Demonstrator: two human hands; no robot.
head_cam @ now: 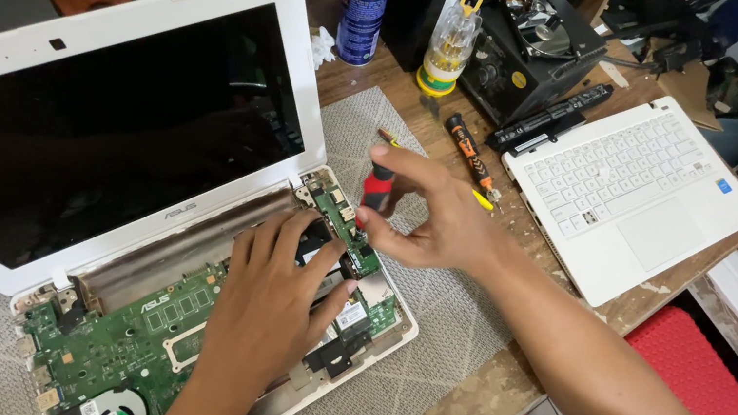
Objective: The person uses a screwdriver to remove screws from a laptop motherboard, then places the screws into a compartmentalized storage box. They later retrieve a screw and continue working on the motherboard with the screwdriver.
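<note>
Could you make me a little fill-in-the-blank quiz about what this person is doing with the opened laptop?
1. The left hand rests flat on the laptop's green ____.
2. The right hand pinches a screwdriver with a red and ____ handle.
3. The detached white keyboard panel lies to the ____ of the open laptop.
4. The blue spray can stands upright ____ the laptop's screen.

Missing words: circuit board; black; right; beside

— What sits around the white keyboard cover (636, 195)?
— Just behind it lies 1 black battery bar (550, 117); left of it, an orange-handled tool (469, 154). Farther behind stand a blue spray can (362, 6) and a clear bit holder (450, 45).
</note>
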